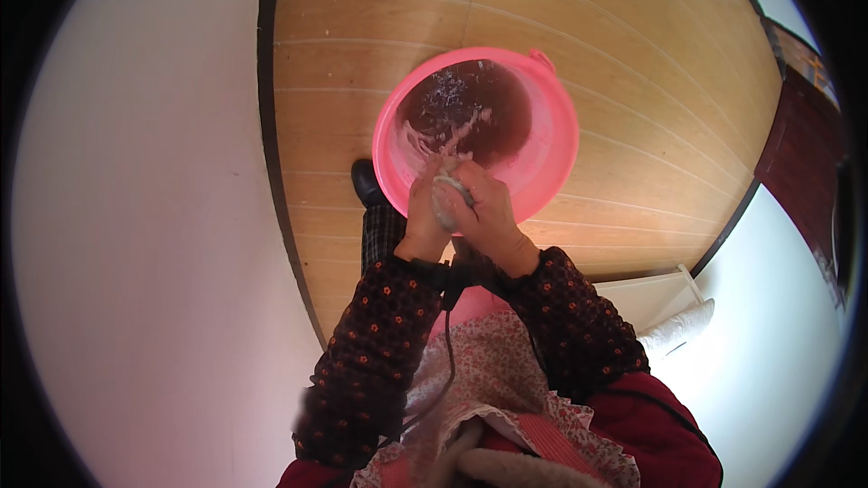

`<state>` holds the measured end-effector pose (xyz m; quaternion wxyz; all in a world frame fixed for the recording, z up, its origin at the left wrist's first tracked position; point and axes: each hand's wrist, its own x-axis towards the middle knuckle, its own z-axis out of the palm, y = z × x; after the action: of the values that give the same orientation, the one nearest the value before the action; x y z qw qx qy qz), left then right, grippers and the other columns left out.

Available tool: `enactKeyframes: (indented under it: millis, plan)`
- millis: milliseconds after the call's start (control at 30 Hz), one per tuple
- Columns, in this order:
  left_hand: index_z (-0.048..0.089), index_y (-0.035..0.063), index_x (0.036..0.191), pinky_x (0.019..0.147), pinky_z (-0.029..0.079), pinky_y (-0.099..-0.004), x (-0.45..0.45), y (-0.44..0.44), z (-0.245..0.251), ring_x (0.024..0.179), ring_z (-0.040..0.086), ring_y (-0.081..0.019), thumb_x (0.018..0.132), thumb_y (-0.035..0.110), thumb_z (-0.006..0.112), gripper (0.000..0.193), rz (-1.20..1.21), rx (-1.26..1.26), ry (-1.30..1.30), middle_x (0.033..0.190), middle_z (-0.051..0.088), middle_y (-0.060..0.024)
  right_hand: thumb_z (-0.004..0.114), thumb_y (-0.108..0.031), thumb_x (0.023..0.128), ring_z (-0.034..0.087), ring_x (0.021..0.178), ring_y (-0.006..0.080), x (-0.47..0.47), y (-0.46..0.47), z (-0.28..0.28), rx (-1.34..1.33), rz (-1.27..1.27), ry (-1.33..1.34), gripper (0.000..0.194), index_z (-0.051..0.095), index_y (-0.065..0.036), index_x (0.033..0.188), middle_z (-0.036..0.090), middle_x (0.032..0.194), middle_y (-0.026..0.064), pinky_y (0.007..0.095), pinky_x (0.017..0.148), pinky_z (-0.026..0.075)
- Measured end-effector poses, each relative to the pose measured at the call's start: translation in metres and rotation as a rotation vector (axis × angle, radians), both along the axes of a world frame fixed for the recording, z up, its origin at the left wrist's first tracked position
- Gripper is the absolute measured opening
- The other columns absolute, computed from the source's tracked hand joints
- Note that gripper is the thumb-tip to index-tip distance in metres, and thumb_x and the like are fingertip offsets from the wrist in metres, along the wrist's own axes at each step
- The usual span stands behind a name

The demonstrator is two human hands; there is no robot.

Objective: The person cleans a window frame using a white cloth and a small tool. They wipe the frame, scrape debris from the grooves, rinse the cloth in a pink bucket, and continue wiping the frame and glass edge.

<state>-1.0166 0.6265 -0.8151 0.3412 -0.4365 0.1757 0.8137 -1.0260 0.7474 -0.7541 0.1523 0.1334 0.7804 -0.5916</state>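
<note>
Both my hands are clenched together around a wet, pale grey-green cloth [445, 205] over the near rim of a pink plastic bucket [557, 149]. My left hand [420, 213] grips the cloth from the left. From the right, my right hand [494, 207] presses on it with bent fingers. Streams of water fall from the cloth into the bucket. Dark, brownish water [488, 91] with ripples and light reflections lies inside. Most of the cloth is hidden by my fingers.
The bucket stands on a wood-plank floor [651, 68]. A white wall [149, 217] with a dark baseboard [270, 115] runs along the left. My black shoe [367, 183] is just left of the bucket. A white towel [678, 329] hangs at lower right, and a dark red door or cabinet [803, 135] stands beyond.
</note>
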Motion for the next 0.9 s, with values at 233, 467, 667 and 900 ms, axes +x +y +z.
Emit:
enactKeyframes:
  millis: [233,467,667,900]
  plan:
    - [0.061,0.0032,0.124,0.077,0.06,-0.0346,-0.013,0.003,0.011,0.093,0.069,-0.0174,0.11,0.027,0.048,0.031,-0.724,-0.391,0.269,0.108,0.07,-0.0071,0.071,-0.017,0.092,0.068,0.086,0.0293,-0.012,0.034,-0.053,0.557,0.473,0.041,0.014,0.069,-0.01,0.104,0.067,0.098,0.0105,0.0384,0.066,0.055]
    - [0.035,0.008,0.156,0.094,0.056,-0.0454,-0.017,-0.009,0.006,0.127,0.055,-0.0323,0.11,0.039,0.047,0.057,-0.614,-0.517,0.119,0.153,0.045,-0.016,0.061,-0.029,0.102,0.07,0.088,0.0408,0.005,0.099,-0.167,0.583,-0.125,0.122,0.035,0.061,-0.005,0.127,0.072,0.097,0.0201,0.0493,0.075,0.058]
    - [0.011,0.0157,0.167,0.1,0.052,-0.049,-0.015,-0.02,-0.007,0.138,0.043,-0.0379,0.107,0.054,0.046,0.079,-0.611,-0.476,0.16,0.167,0.024,-0.0136,0.064,-0.026,0.096,0.07,0.088,0.0406,0.016,0.039,-0.174,0.121,0.115,-0.504,0.03,0.068,-0.01,0.12,0.071,0.1,0.0236,0.0451,0.079,0.056]
    - [0.039,0.0119,0.152,0.088,0.054,-0.033,-0.012,-0.011,-0.01,0.118,0.058,-0.0195,0.11,0.041,0.049,0.052,-0.292,-0.348,0.139,0.136,0.055,-0.006,0.072,-0.018,0.091,0.069,0.077,0.0306,0.013,0.024,-0.001,-0.159,0.111,-0.148,0.018,0.07,-0.004,0.102,0.066,0.087,0.0168,0.0386,0.069,0.054]
